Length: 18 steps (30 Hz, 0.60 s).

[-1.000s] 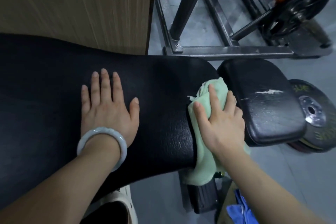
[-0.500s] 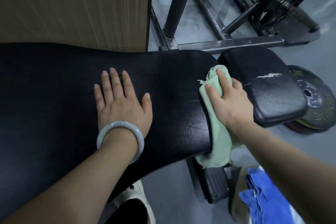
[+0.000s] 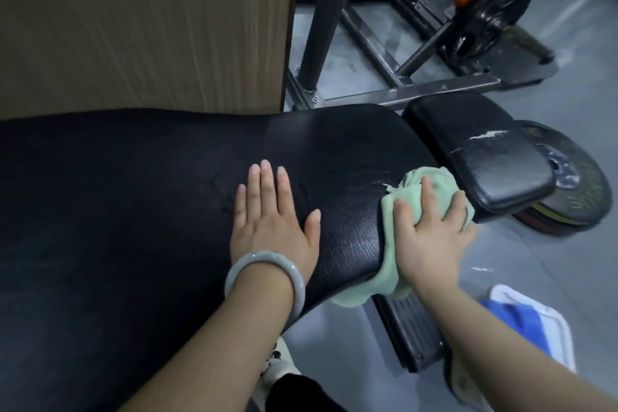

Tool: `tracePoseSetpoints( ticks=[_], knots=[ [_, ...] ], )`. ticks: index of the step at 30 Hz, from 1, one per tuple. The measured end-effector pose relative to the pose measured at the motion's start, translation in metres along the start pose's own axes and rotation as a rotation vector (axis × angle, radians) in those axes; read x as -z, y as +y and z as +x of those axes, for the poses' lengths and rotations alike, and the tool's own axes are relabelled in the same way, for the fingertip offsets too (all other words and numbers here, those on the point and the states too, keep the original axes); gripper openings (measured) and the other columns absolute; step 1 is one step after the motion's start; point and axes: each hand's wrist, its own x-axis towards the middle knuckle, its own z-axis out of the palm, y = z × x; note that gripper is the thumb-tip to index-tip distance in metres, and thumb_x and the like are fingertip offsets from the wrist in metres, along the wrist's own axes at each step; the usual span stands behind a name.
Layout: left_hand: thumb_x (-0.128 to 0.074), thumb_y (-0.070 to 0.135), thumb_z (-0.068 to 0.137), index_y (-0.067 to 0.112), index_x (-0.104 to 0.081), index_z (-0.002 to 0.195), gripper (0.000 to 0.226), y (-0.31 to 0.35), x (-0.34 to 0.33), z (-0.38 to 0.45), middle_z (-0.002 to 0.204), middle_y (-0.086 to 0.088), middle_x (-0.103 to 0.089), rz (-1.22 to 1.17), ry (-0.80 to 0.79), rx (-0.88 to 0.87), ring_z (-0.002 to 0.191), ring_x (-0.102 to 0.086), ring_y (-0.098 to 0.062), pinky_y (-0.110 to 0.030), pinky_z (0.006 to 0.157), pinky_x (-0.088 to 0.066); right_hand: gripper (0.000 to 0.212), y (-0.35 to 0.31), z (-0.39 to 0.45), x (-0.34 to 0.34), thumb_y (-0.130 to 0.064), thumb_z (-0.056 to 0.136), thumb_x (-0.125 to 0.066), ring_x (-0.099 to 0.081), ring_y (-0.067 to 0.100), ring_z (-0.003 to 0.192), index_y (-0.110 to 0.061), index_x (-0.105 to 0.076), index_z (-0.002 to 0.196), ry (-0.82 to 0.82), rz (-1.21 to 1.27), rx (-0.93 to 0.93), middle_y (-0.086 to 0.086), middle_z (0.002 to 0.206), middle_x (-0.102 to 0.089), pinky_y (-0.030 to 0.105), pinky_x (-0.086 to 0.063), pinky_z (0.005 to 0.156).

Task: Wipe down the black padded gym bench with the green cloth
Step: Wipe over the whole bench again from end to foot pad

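Compared with a second ago, the green cloth [image 3: 431, 211] has been drawn back along the right-hand end edge of the bench [image 3: 150, 211], from the far corner towards the near one, while the left hand [image 3: 272, 227] has been kept where it was. This suggests that the end edge is being worked in strokes and that most of the long padded surface is probably yet to be wiped. The cloth is now pressed by the right hand [image 3: 431, 234] against the end of the main pad, just beside the smaller seat pad [image 3: 478, 157], with a tail draped down over the edge. The right fingers [image 3: 426, 191] are spread and slightly curled over the bunched cloth; the left fingers [image 3: 266, 184] are laid flat, close together, thumb apart. The bench's long axis is laid left to right across the view, its narrower end pointing right.
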Motion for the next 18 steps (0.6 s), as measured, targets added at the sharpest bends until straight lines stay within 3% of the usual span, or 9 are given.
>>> tracePoseSetpoints(
  ticks=[2, 4, 6, 8, 11, 15, 18],
  knots=[
    [0.003, 0.052, 0.09, 0.006, 0.009, 0.15, 0.076, 0.0, -0.008, -0.013, 0.161, -0.016, 0.009, -0.034, 0.089, -0.023, 0.149, 0.01, -0.025, -0.037, 0.118, 0.011, 0.062, 0.003, -0.002, 0.001, -0.059, 0.09, -0.034, -0.003, 0.032, 0.141, -0.043, -0.025, 0.149, -0.006, 0.055, 0.015, 0.003, 0.162, 0.0, 0.038, -0.005, 0.114],
    [-0.017, 0.051, 0.091, -0.001, -0.028, 0.147, 0.077, -0.002, -0.016, -0.02, 0.154, -0.022, -0.028, -0.055, 0.172, -0.045, 0.145, -0.025, -0.031, -0.041, 0.115, -0.009, 0.062, 0.009, 0.003, 0.003, -0.057, 0.087, -0.038, -0.008, 0.031, 0.141, -0.041, -0.032, 0.147, 0.016, 0.125, 0.043, 0.003, 0.161, -0.006, 0.034, -0.006, 0.114],
    [-0.029, 0.048, 0.092, -0.005, -0.046, 0.137, 0.072, -0.004, -0.021, -0.021, 0.145, -0.024, -0.043, -0.047, 0.224, -0.073, 0.137, -0.039, -0.034, -0.044, 0.11, -0.019, 0.059, 0.017, 0.009, 0.006, -0.052, 0.088, -0.043, -0.018, 0.027, 0.141, -0.037, -0.039, 0.145, 0.033, 0.269, 0.044, 0.0, 0.158, -0.015, 0.028, -0.013, 0.11],
    [-0.029, 0.049, 0.092, -0.005, -0.047, 0.137, 0.073, -0.003, -0.021, -0.02, 0.144, -0.024, -0.044, -0.033, 0.236, -0.078, 0.136, -0.04, -0.035, -0.044, 0.11, -0.019, 0.053, 0.02, 0.015, 0.007, -0.044, 0.093, -0.048, -0.029, 0.021, 0.138, -0.034, -0.04, 0.145, 0.045, 0.425, -0.005, -0.001, 0.154, -0.021, 0.022, -0.019, 0.104],
    [-0.028, 0.051, 0.093, -0.005, -0.045, 0.138, 0.074, -0.002, -0.021, -0.02, 0.146, -0.024, -0.042, 0.001, 0.241, -0.071, 0.138, -0.038, -0.035, -0.044, 0.111, -0.018, 0.055, 0.012, 0.011, 0.004, -0.037, 0.093, -0.05, -0.035, 0.026, 0.134, -0.037, -0.037, 0.146, 0.082, 0.491, -0.152, -0.001, 0.153, -0.02, 0.029, -0.025, 0.103],
    [-0.028, 0.051, 0.093, -0.005, -0.045, 0.139, 0.074, -0.002, -0.021, -0.02, 0.147, -0.024, -0.041, -0.004, 0.241, -0.058, 0.139, -0.036, -0.033, -0.042, 0.113, -0.014, 0.065, -0.013, -0.022, -0.009, -0.048, 0.089, -0.05, -0.029, 0.041, 0.133, -0.044, -0.025, 0.149, 0.11, 0.506, -0.275, 0.001, 0.159, 0.002, 0.043, -0.029, 0.109],
    [-0.027, 0.051, 0.094, -0.005, -0.045, 0.139, 0.074, -0.003, -0.023, -0.018, 0.147, -0.023, -0.04, 0.006, 0.222, -0.061, 0.139, -0.035, -0.032, -0.038, 0.115, -0.009, 0.067, -0.021, -0.031, -0.012, -0.045, 0.091, -0.052, -0.026, 0.04, 0.135, -0.048, -0.018, 0.149, 0.069, 0.539, -0.333, -0.001, 0.159, 0.013, 0.042, -0.031, 0.105]
  ],
)
